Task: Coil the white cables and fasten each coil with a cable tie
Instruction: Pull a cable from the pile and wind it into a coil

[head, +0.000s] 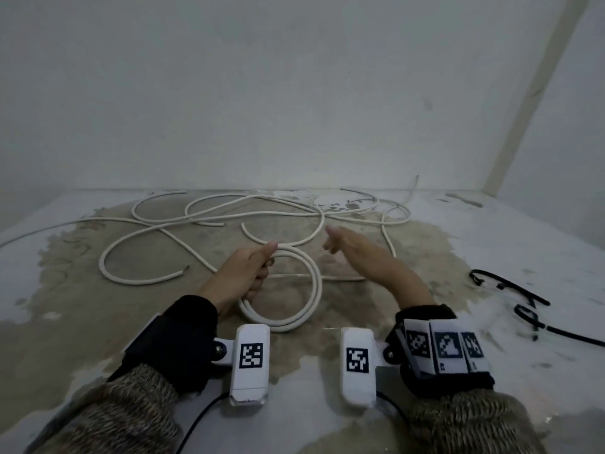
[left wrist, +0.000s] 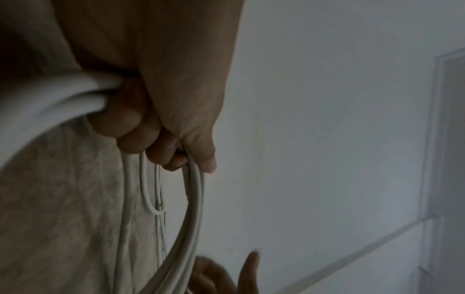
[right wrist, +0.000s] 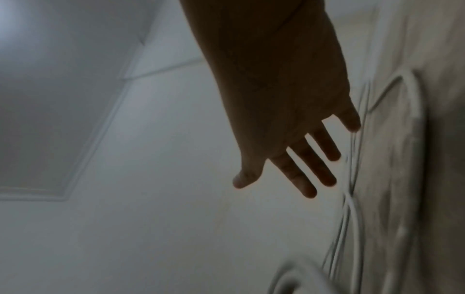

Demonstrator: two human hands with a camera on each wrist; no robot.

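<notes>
My left hand [head: 253, 273] grips a small coil of white cable [head: 309, 296] with two or so loops, held just above the floor; the left wrist view shows the fingers [left wrist: 141, 127] curled round the strands [left wrist: 193, 199]. The cable's free length runs from the coil up to a loop [head: 319, 229] and on into the tangle. My right hand [head: 347, 245] hovers to the right of the coil, fingers [right wrist: 309, 169] spread and straight, holding nothing. More loose white cables [head: 209, 208] lie tangled farther back. Black cable ties [head: 510, 286] lie on the floor at the right.
The floor [head: 98, 322] is stained brown concrete with worn white paint at the edges. A white wall [head: 294, 93] stands right behind the cables, with a corner at the far right. A long cable end [head: 39, 229] trails off to the left.
</notes>
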